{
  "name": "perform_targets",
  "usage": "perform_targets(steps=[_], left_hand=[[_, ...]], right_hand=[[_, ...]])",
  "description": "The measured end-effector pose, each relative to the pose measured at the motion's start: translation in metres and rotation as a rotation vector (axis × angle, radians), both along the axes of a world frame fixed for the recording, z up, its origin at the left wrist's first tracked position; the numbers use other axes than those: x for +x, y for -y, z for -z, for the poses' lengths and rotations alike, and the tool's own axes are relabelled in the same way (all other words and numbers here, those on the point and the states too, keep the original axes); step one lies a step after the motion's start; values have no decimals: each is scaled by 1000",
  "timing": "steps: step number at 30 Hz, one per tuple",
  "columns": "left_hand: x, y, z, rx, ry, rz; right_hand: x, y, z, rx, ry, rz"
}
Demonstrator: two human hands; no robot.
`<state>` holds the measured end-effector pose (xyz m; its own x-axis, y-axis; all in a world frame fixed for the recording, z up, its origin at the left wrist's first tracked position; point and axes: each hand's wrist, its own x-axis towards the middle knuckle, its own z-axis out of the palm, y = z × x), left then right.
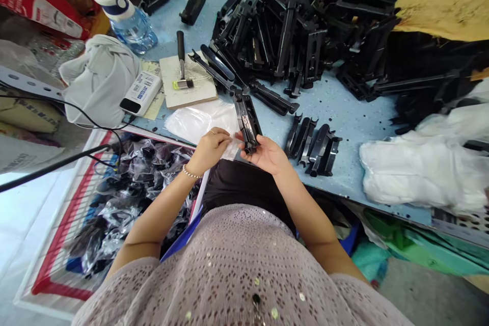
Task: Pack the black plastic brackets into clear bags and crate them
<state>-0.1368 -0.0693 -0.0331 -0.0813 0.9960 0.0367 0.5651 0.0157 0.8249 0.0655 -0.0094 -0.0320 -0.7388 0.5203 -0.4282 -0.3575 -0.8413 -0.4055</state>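
My right hand (270, 155) is closed around the lower end of a long black plastic part (247, 121), which points away from me over the table's front edge. Just left of it, my left hand (212, 148) pinches the edge of a clear plastic bag (231, 150). A stack of such bags (202, 121) lies flat on the table behind my left hand. To the right of my right hand, a short row of black plastic parts (313, 143) lies side by side on the blue table (351, 127).
A big heap of black parts (282, 25) covers the back. At left are a hammer (181, 61) on a board (191, 97), a white device (141, 92) and a water bottle (128, 20). A basket (49, 260) of bagged parts stands lower left; white bags (416, 168) lie right.
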Motion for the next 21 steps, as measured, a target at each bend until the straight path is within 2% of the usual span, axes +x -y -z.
perform_targets(steps=[4,7,10,14,16,19,21], left_hand=[[16,-1,11,125,-215,-81],[22,-10,13,135,-304,-77],[17,-17,11,77,-157,-76],[9,-23,9,-53,122,-219],[5,-25,9,-89,196,-233],[-6,-25,6,-60,344,-276],[-17,-22,0,60,325,-342]], right_hand=[[9,1,9,-21,14,30],[12,0,11,12,17,32],[14,-2,9,51,-1,17],[7,-4,7,51,16,-17],[-1,-6,8,45,25,-28],[-6,-10,14,52,40,-11],[-5,-12,18,61,65,21]])
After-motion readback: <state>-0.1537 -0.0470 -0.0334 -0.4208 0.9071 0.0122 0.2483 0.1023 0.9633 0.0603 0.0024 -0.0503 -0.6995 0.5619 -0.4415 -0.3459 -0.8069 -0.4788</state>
